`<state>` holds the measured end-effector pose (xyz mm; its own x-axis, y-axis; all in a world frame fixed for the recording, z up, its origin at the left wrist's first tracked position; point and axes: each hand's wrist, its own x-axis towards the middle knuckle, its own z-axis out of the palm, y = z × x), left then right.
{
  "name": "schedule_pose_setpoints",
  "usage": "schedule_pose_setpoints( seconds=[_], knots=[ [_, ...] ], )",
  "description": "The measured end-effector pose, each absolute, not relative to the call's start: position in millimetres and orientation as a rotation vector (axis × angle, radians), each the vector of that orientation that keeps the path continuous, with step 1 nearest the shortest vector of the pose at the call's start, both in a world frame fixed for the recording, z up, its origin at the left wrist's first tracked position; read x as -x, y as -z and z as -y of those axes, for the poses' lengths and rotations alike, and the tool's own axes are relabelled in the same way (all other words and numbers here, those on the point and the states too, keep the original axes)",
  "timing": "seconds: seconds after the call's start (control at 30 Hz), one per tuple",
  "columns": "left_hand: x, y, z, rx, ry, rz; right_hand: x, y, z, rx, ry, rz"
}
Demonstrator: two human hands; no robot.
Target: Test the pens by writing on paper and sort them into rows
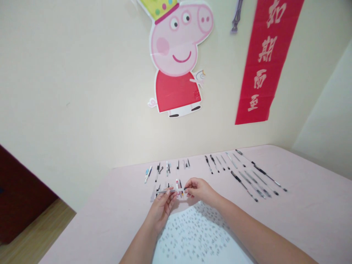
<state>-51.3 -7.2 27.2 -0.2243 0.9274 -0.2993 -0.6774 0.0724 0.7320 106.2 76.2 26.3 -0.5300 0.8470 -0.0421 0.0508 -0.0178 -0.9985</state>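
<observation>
My left hand is closed round a slim pen with a pale barrel, held roughly level above the pink surface. At its right end, my right hand pinches a small black piece, which looks like the pen's cap. Whether cap and barrel are joined or apart I cannot tell. Behind the hands lie pen parts, among them a piece with a pink end. A sheet of paper covered in small handwritten marks lies below the hands, partly hidden by my forearms.
Several whole pens lie in slanted rows at the right of the pink-covered table. At the back left are taken-apart pens and a white pen. The wall behind bears a pig cutout and a red banner.
</observation>
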Motion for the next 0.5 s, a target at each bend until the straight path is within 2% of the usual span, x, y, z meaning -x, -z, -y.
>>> schedule_pose_setpoints(
  seconds=[0.5],
  knots=[
    [51.5, -25.5, 8.2, -0.411, -1.504, -0.941, -110.2, -21.8, -77.5, 0.926, -1.59, 1.67]
  ],
)
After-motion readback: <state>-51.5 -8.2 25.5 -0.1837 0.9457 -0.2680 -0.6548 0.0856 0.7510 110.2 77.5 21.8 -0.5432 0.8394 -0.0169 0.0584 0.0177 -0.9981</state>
